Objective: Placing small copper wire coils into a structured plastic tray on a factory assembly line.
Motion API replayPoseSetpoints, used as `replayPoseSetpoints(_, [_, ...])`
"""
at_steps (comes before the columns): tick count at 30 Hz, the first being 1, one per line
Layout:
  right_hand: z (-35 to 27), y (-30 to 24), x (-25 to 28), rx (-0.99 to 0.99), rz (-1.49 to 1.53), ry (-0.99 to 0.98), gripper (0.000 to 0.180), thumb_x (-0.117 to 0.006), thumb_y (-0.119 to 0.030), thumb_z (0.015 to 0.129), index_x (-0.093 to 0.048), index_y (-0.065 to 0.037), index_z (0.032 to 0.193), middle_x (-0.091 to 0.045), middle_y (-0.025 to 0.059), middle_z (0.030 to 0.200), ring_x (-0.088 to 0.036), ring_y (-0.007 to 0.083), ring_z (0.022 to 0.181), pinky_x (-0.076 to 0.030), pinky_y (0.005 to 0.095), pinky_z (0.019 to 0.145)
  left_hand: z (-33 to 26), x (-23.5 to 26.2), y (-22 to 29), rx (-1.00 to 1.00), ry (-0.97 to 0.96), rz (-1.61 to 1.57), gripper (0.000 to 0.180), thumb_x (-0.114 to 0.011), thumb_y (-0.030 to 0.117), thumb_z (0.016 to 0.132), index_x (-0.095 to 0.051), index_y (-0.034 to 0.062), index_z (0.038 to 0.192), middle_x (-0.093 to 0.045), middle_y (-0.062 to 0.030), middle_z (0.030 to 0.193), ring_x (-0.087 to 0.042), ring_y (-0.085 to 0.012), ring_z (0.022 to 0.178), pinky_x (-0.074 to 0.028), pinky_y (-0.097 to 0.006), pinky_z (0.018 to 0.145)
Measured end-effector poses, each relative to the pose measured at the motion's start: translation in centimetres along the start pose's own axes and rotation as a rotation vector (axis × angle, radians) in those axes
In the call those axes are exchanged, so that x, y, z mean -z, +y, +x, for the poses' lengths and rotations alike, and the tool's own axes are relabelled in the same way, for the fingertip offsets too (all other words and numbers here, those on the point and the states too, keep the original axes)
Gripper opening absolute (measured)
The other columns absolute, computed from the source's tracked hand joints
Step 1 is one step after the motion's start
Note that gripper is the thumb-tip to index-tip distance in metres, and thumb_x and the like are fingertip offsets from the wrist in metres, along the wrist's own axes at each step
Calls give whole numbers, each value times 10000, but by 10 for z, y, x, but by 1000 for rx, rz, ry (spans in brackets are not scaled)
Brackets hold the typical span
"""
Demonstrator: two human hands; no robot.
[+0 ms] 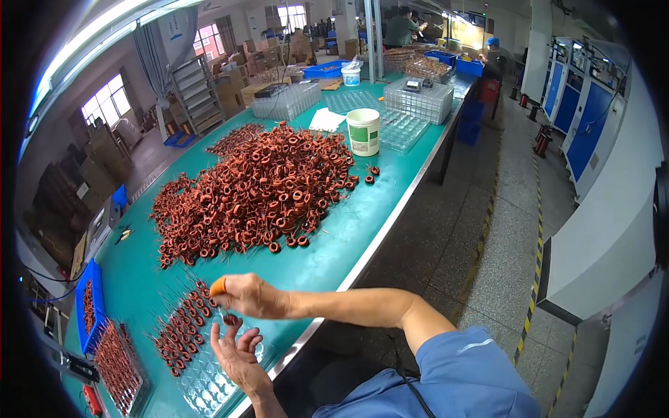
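Note:
My left hand (240, 355) is raised palm up over the front of the green table, fingers curled. At its fingertips is a small reddish-brown ring coil (231, 320) with wire leads. Just above it, my right hand (252, 296), with an orange finger cot (218, 286), is closed in a pinch; what lies between its fingertips is hidden. Beneath both hands sits a clear plastic tray (209, 386) with rows of pockets. Several rows of coils (182, 334) stand in its far part, leads pointing up, and the near pockets show no coils.
A large heap of coils (258, 188) covers the middle of the green table (348, 240). To the left are a filled tray (120, 366) and a blue bin (93, 306). Farther back stand a white bucket (363, 132) and stacked clear trays (418, 99). Machines (592, 125) line the right aisle.

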State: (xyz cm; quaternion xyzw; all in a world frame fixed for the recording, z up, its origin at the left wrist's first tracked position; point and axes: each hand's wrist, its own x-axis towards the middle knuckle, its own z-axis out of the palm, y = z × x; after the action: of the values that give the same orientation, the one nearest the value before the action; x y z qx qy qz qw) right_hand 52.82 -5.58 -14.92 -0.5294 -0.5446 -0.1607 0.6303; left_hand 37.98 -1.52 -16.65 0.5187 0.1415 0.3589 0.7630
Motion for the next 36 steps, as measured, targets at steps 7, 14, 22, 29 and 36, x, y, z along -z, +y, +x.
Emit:
replayPoseSetpoints(7, [-13, -37, 1, -323, 316, -203, 376, -641, -272, 882, -550, 27, 1090, -638, 111, 864, -635, 190, 779, -518, 300, 675, 8, 25, -6, -167, -17, 93, 229, -432, 191, 989, -467, 3, 1115, -557, -55, 845, -518, -93, 643, -439, -221, 564])
replayPoseSetpoints(14, [-12, -43, 17, -699, 488, -547, 330, -590, -267, 905, -574, 52, 989, -632, 76, 736, -602, 130, 644, -506, 286, 587, -3, 48, 3, -242, -228, 381, 214, -536, 222, 950, -478, 20, 992, -514, -47, 782, -474, -88, 558, -386, -192, 483])
replayPoseSetpoints(22, [-8, -66, 28, -516, 297, -550, 282, -617, -221, 870, -607, 58, 903, -655, 138, 719, -634, 202, 668, -504, 328, 602, -20, 30, 10, 17, -186, 32, 259, -437, 277, 990, -465, 29, 1059, -500, -41, 736, -469, -90, 528, -394, -198, 431])
replayPoseSetpoints(29, [-8, -64, 38, -404, 268, -561, 299, -643, -283, 857, -641, 15, 876, -643, 124, 757, -626, 254, 692, -491, 360, 646, -28, 24, 19, 57, -237, -38, 295, -454, 269, 985, -494, 2, 1104, -509, -41, 787, -493, -98, 595, -417, -217, 494])
replayPoseSetpoints(36, [-31, -88, 17, 366, -395, -264, 144, -616, -131, 696, -565, -7, 747, -539, 109, 836, -546, 270, 883, -445, 411, 800, -9, 38, 2, 24, -106, -98, 240, -503, 179, 964, -530, -8, 1112, -594, -57, 982, -591, -126, 880, -497, -245, 746])
